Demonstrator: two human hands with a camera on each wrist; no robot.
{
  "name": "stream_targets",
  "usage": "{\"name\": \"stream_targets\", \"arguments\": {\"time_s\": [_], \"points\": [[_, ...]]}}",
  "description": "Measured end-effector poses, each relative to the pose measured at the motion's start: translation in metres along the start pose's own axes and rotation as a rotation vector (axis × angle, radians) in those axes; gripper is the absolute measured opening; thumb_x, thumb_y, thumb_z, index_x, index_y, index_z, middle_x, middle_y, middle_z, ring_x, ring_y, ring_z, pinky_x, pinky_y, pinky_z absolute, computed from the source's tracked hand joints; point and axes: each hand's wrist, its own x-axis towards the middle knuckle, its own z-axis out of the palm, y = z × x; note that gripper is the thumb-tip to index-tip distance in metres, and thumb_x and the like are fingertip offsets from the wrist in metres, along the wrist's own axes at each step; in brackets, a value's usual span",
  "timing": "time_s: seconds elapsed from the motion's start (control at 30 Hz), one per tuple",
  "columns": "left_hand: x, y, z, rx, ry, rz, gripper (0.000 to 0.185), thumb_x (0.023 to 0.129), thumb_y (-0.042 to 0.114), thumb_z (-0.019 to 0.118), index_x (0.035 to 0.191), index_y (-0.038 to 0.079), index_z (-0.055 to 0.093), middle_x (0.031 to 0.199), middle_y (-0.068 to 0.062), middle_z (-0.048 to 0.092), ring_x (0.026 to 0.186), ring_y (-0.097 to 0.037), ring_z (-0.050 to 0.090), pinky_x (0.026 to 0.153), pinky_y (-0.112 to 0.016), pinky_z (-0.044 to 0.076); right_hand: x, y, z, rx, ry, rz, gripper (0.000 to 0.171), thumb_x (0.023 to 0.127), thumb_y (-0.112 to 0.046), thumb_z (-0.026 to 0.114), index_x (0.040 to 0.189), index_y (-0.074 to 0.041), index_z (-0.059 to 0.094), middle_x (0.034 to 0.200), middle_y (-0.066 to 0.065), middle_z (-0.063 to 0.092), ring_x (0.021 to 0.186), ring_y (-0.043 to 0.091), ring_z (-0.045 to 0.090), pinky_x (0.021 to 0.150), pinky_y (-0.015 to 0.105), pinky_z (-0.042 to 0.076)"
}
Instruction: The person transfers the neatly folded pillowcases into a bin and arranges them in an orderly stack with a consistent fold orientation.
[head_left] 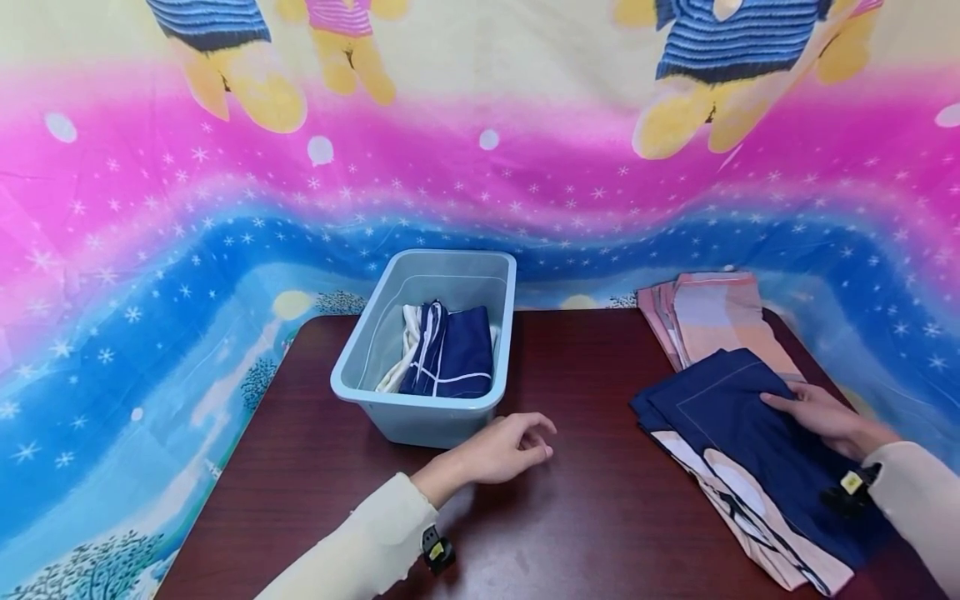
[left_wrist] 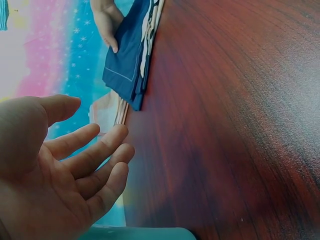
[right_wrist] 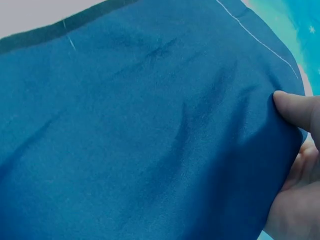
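1. The navy cloth (head_left: 738,408) is at the right of the bench (head_left: 300,475), to the left of the right hand (head_left: 828,417), which pinches its right edge, thumb on top and fingers underneath.
2. Its far end overlaps the pink cloth (head_left: 720,312) at the far right; peach-and-white patterned layers show along its left side.
3. The left hand (head_left: 498,450) is half open, fingers loosely bent and holding nothing, just beside the bin's near right corner, well apart from the navy cloth.
4. The grey bin (head_left: 427,421), left of centre, contains folded cloths (head_left: 465,346), navy and white.
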Motion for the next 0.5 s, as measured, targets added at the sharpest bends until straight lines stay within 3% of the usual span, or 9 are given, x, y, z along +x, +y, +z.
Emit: {"name": "stream_targets", "arguments": {"time_s": [0.13,0.23,0.3,0.4,0.5], "points": [[0.000,0.000,0.000,0.006,-0.001,0.000,0.026,0.098,0.020,0.064,0.123,0.013,0.065,0.100,0.000,0.075,0.089,-0.004,0.065,0.083,-0.020,0.052,0.003,-0.006,0.007,0.009,0.003,0.006,0.066,0.110,-0.040,0.039,0.149,0.012,0.032,0.148,0.034,0.038,0.098,-0.009,0.052,0.086,0.032,0.053],[0.000,0.001,0.001,0.007,-0.002,0.003,0.026,0.098,0.020,0.064,0.123,0.012,0.065,0.100,0.000,0.075,0.089,-0.003,0.065,0.083,-0.020,0.052,0.006,-0.010,0.011,0.037,-0.005,0.001,0.064,0.109,-0.041,0.039,0.147,0.011,0.035,0.148,0.034,0.037,0.104,0.000,0.057,0.088,0.034,0.053],[0.000,0.001,0.001,0.004,-0.003,0.005,0.026,0.098,0.021,0.064,0.123,0.012,0.065,0.100,0.000,0.075,0.089,-0.003,0.065,0.083,-0.020,0.052,0.007,-0.014,0.014,0.054,-0.019,0.002,0.065,0.110,-0.041,0.038,0.149,0.011,0.032,0.151,0.036,0.032,0.114,0.014,0.059,0.090,0.037,0.052],[0.001,0.001,0.001,-0.006,-0.007,0.006,0.026,0.099,0.021,0.064,0.123,0.013,0.065,0.101,0.000,0.075,0.090,-0.003,0.065,0.084,-0.020,0.052,0.009,-0.020,0.018,0.087,-0.042,0.021,0.070,0.110,-0.043,0.035,0.153,0.011,0.023,0.156,0.039,0.021,0.128,0.037,0.052,0.095,0.043,0.052],[0.000,0.001,0.001,-0.013,-0.010,0.000,0.026,0.099,0.021,0.064,0.123,0.013,0.065,0.102,0.000,0.075,0.091,-0.004,0.065,0.084,-0.021,0.052,0.011,-0.026,0.023,0.133,-0.063,0.043,0.073,0.110,-0.044,0.035,0.154,0.011,0.019,0.156,0.039,0.019,0.127,0.038,0.052,0.095,0.044,0.051]]}}
